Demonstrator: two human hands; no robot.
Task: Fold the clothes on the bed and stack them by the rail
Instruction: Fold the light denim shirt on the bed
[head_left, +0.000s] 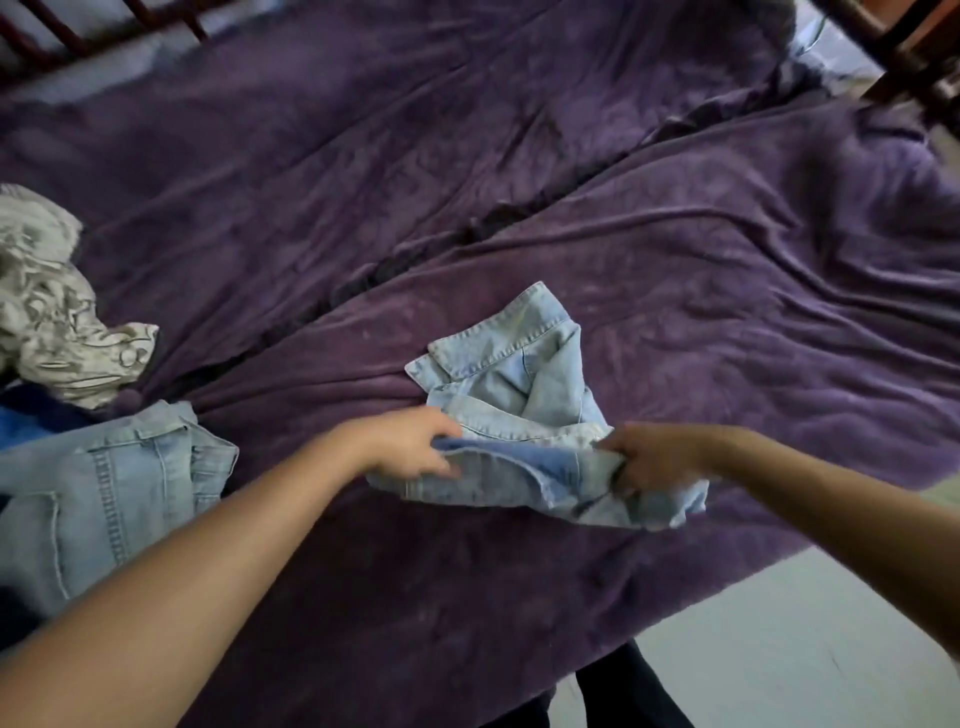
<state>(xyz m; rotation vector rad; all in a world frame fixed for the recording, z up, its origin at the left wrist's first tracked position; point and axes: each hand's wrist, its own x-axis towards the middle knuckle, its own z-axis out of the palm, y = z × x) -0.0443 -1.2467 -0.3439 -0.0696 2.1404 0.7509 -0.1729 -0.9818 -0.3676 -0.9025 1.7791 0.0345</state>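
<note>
A light-blue denim garment (524, 395) lies bunched on the purple bedspread (519, 182), its collar pointing away from me. My left hand (410, 447) grips its near left edge. My right hand (649, 457) grips the near right edge, fingers curled into the cloth. A second light denim piece (104, 493) lies flat at the left. Behind it sits a crumpled grey-and-white patterned garment (57, 312). A dark wooden rail (67, 31) runs along the far left corner of the bed.
A bit of blue cloth (21, 431) peeks out at the left edge under the patterned garment. Dark wooden furniture (904, 47) stands at the top right. Pale floor (779, 649) shows at the lower right, past the bed's edge.
</note>
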